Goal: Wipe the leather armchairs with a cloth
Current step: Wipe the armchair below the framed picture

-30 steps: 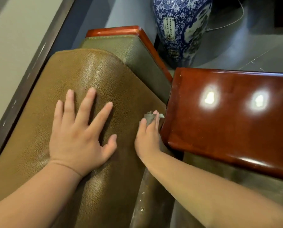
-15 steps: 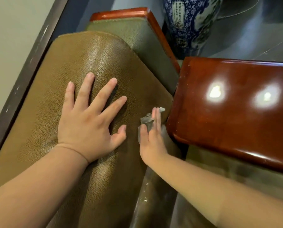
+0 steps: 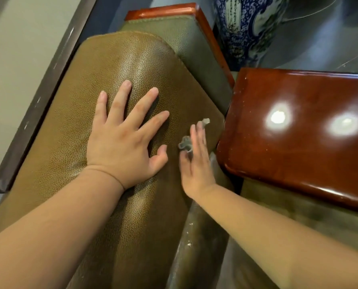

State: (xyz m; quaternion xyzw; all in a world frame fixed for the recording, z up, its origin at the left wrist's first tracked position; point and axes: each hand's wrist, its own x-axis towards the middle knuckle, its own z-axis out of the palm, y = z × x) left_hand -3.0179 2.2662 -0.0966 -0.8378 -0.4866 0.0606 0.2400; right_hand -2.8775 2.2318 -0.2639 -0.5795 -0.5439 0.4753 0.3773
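The right hand, fingers straight over the cloth, has slid up the cushion edge; left hand stays spread flat, so wiping continues

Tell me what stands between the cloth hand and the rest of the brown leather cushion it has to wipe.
The left hand does: it lies flat with fingers spread on the leather cushion, beside the right hand, which presses the grey cloth against the cushion's right edge. Nothing else visible blocks the leather.

Pebbled, softly shiny brown leather cushion; glossy lacquered red wood armrest; glazed porcelain vase.
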